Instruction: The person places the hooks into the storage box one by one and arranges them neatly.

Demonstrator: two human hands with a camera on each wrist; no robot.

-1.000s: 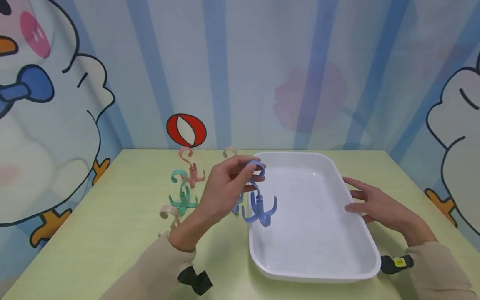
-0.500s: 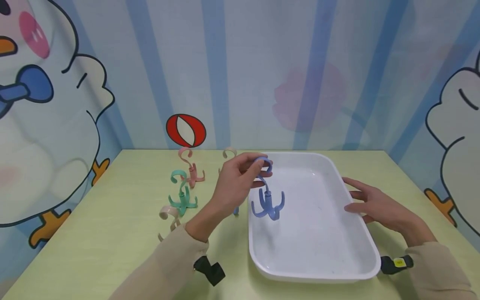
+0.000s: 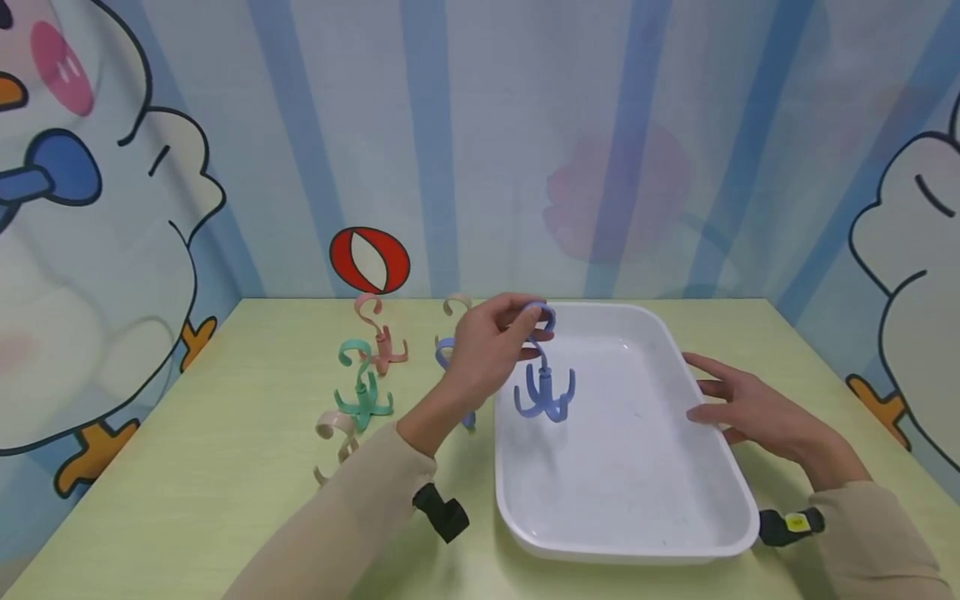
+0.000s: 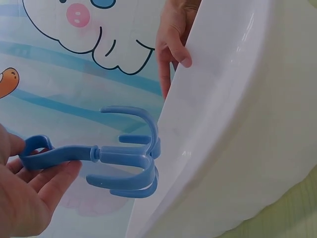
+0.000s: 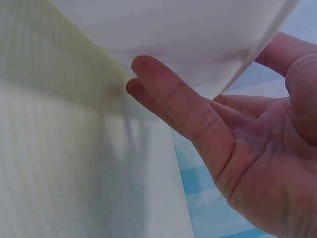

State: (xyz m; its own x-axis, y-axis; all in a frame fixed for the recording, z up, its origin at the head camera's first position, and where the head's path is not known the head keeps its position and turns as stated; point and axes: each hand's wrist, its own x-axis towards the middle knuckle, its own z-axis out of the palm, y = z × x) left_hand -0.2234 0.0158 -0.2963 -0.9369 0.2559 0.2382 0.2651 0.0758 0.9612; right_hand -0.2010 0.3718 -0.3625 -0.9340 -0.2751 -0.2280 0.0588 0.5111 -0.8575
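My left hand (image 3: 491, 346) pinches a blue rotating hanger hook (image 3: 545, 392) by its curled top. The hook hangs upright over the left part of a white tray (image 3: 630, 467), its several prongs pointing up. In the left wrist view, the hand (image 4: 29, 193) holds the same blue hook (image 4: 124, 156) clear of the tray wall. My right hand (image 3: 757, 408) is at the tray's right rim, thumb over the edge and fingers along the outside. The right wrist view shows the fingers (image 5: 183, 106) extended against the outer wall.
Left of the tray, a pink hook (image 3: 384, 348), a green hook (image 3: 365, 400) and a beige hook (image 3: 333, 425) stand on the pale green table (image 3: 225, 467). Another blue hook (image 3: 444, 350) and a beige hook (image 3: 456, 303) are partly hidden behind my left hand. A patterned backdrop (image 3: 510, 150) stands behind.
My left hand has carried the blue hook rightward and slightly farther back, from the tray's left rim to over its inside. My right hand has stayed at the tray's rim.
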